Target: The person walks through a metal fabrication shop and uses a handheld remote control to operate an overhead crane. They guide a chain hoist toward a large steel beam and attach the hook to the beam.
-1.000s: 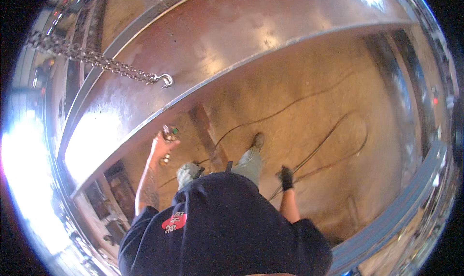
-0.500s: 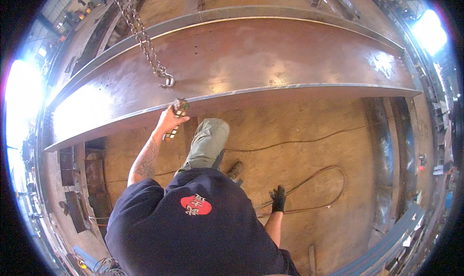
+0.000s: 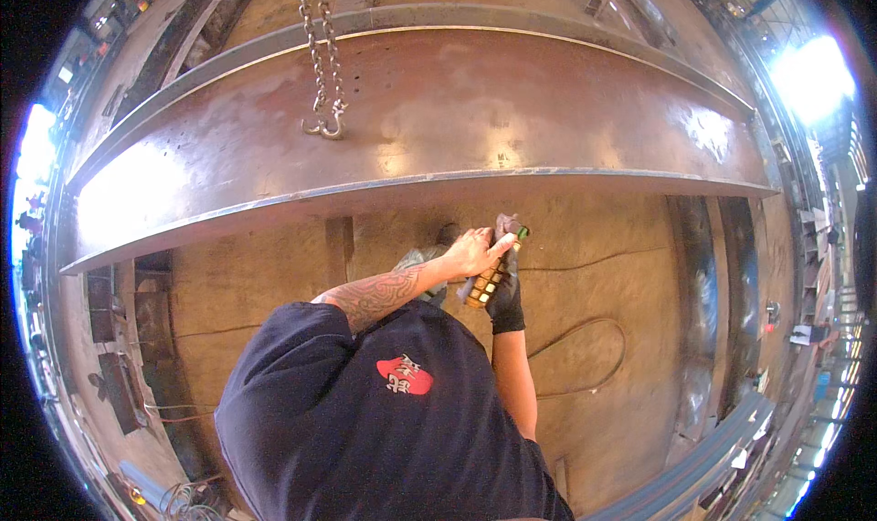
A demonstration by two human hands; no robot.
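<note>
A hand-held remote control (image 3: 484, 286) with rows of pale yellow squares and a green spot near its top end is in front of my body. My bare left hand (image 3: 473, 252) is closed over its upper part, with the tattooed forearm reaching across to the right. My right hand (image 3: 508, 293), in a black glove, is closed against its right side; some of those fingers are hidden behind it. Beyond my hands lies a large brown steel beam (image 3: 438, 110) with raised edges. Over the beam hang two chains ending in metal hooks (image 3: 325, 128), touched by neither hand.
A looped cable (image 3: 624, 343) lies on the brown floor to my right. Dark steel supports (image 3: 742, 274) run along the right side, and more steel pieces (image 3: 119, 393) lie at the left. Blue bars (image 3: 694, 462) are at the lower right.
My left hand has carried the remote control rightward, away from the beam's edge. My right hand has come up from beside the cable to meet it. Both chain hooks now show separately.
</note>
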